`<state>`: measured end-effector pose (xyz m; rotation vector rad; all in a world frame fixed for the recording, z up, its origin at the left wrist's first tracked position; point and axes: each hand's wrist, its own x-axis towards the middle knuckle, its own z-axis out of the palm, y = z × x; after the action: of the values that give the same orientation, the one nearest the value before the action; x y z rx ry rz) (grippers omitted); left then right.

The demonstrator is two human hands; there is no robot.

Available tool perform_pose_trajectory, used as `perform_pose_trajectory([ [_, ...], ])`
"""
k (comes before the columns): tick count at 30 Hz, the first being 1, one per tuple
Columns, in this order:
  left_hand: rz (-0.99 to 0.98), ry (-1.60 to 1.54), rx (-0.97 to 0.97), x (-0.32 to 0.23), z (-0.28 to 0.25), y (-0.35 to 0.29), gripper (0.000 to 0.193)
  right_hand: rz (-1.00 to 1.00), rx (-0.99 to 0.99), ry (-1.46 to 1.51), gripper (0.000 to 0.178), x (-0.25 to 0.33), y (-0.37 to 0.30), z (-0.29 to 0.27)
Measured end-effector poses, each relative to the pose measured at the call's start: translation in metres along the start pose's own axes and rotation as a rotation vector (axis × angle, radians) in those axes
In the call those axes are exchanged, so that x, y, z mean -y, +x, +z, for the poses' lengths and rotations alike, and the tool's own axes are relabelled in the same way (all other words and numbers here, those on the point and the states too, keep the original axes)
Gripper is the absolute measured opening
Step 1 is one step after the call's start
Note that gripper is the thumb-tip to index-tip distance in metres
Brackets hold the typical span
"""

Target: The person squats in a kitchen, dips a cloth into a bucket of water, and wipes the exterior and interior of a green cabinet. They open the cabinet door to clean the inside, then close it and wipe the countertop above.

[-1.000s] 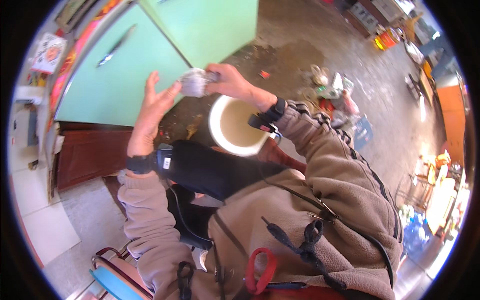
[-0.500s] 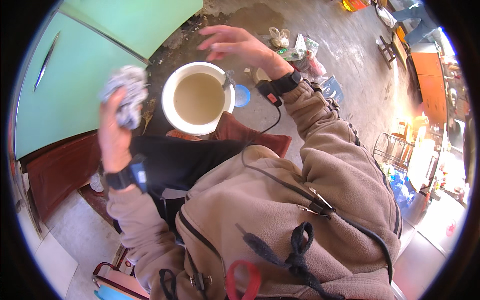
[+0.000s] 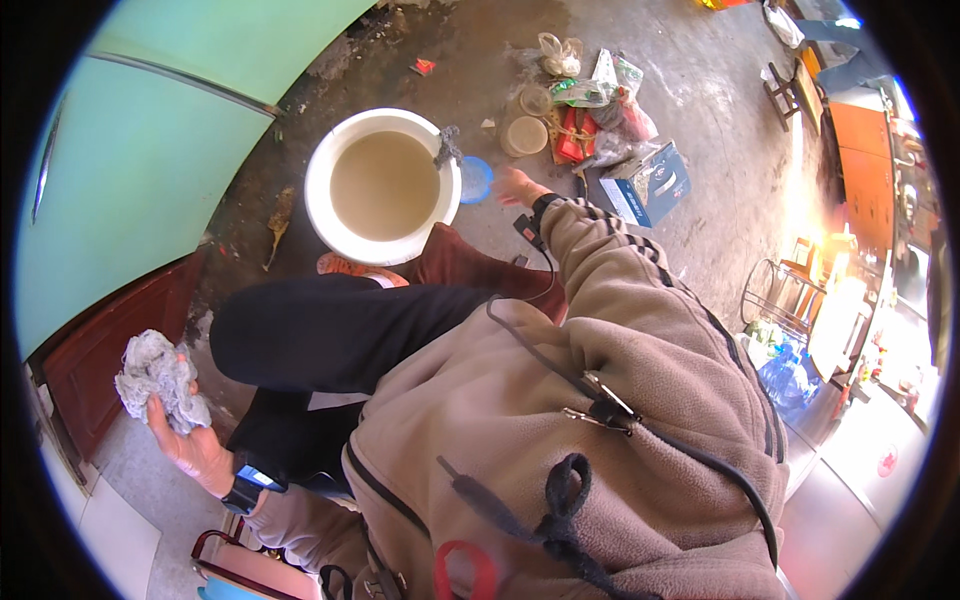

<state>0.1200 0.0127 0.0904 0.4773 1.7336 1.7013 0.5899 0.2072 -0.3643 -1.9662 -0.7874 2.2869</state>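
Clutching a grey cloth is the left hand; I cannot tell finger spread on the blurred right hand.

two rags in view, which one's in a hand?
The pale rag, bunched in the left hand. The other, a smaller, darker rag, is on the right side of the white bucket's rim.
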Motion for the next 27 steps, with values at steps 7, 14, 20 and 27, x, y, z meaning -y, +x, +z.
perform_pose_trajectory([
  [7, -0.035, 0.051, 0.100, 0.022, 0.023, 0.015, 0.051, -0.093, -0.331, -0.272, 0.026, 0.000, 0.002, 0.037],
  [14, -0.069, 0.090, 0.256, 0.040, 0.049, 0.040, 0.049, -0.023, -0.530, -0.435, 0.022, -0.039, 0.008, -0.007],
  [20, -0.155, 0.081, 0.230, 0.062, 0.041, 0.042, 0.049, 0.223, -0.608, -0.021, 0.017, -0.093, -0.055, -0.078],
  [27, -0.195, 0.091, 0.221, 0.070, 0.035, 0.044, 0.048, 0.071, -0.785, -0.737, 0.031, -0.085, -0.099, -0.102],
])
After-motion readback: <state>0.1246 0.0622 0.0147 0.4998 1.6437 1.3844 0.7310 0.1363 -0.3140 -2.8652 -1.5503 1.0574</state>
